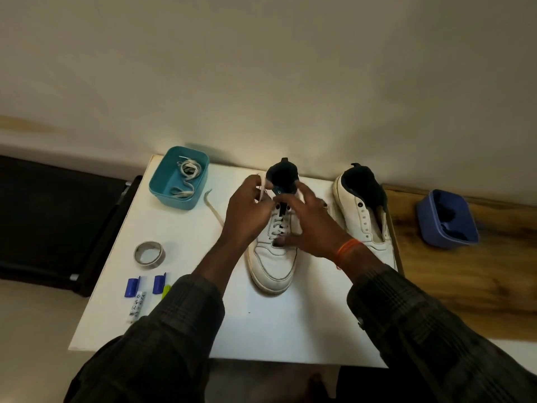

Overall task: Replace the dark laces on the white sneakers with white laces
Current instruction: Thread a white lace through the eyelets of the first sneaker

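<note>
Her left hand [249,210] is curled over the near sneaker [273,251], pinching a white lace [263,191] up by the collar. The right hand [309,221] spreads its fingers loosely across the tongue and eyelets, holding nothing I can make out. That sneaker sits mid-table [261,330] with white lacing across its lower rows. A second sneaker [363,216], unlaced, stands just to its right. A teal tub [162,181] with another white lace sits far left; a tape roll [149,254] lies nearer. A blue tub [447,219] rests on the wooden surface.
</note>
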